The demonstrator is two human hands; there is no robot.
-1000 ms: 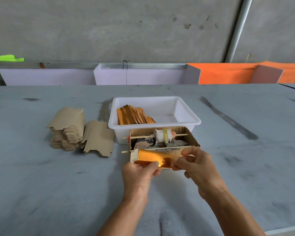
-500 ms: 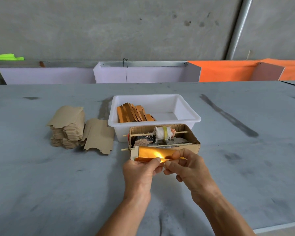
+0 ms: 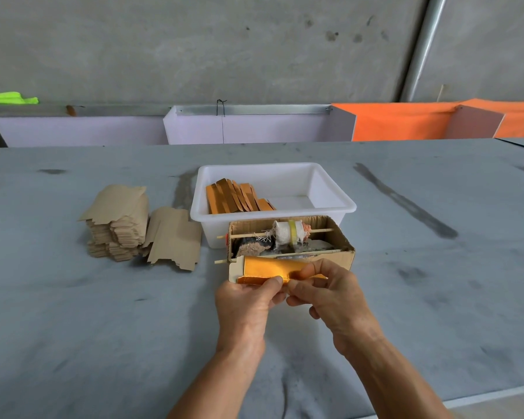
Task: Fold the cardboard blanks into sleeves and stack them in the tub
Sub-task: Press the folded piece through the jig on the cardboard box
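Here, both hands pinch a gold-faced cardboard blank (image 3: 266,269) above the grey tabletop (image 3: 73,313).

From the head view, the left hand (image 3: 248,300) grips the blank's near edge with thumb and curled fingers, while the right hand (image 3: 327,291) pinches it just beside, the fingertips of the two hands nearly touching. The blank is partly folded, its pale flap sticking out at the left end. Just behind it sits an open cardboard box (image 3: 344,252) with a wrapped roller on sticks, and behind that the white tub (image 3: 330,189) holding folded sleeves (image 3: 236,198) at its left side. A stack of blanks (image 3: 118,222) lies well to the left, with a loose blank (image 3: 173,240) leaning against it.
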